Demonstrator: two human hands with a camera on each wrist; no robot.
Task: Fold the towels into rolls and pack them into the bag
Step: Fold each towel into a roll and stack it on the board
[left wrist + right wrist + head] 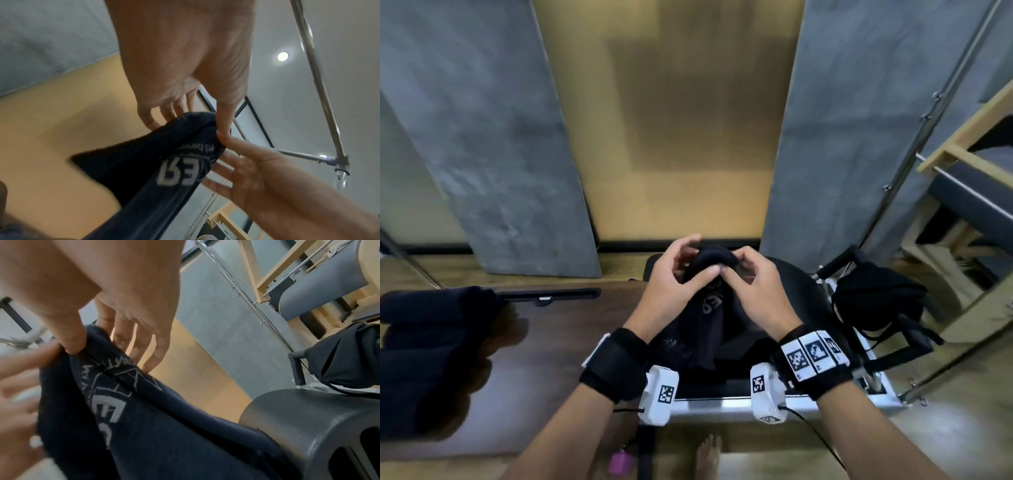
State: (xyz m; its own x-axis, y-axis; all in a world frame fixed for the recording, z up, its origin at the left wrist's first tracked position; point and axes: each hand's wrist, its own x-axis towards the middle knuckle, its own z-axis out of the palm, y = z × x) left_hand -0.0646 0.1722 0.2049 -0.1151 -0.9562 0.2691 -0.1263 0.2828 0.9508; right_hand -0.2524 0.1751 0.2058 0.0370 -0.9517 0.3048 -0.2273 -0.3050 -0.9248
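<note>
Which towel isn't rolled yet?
The dark lettered towel pinched by both hands, left hand and right hand, hangs loose; the rolled towels lie on the left.

Pilates studio (or similar gym): wooden-framed apparatus [962, 164] with padded barrel [320, 288], chrome poles [928, 113].

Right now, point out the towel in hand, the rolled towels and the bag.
navy towel [705, 308], head view, hanging printed part
rolled towels [431, 329], head view, middle of the stack at left
black bag [876, 301], head view, its bunched body
</note>
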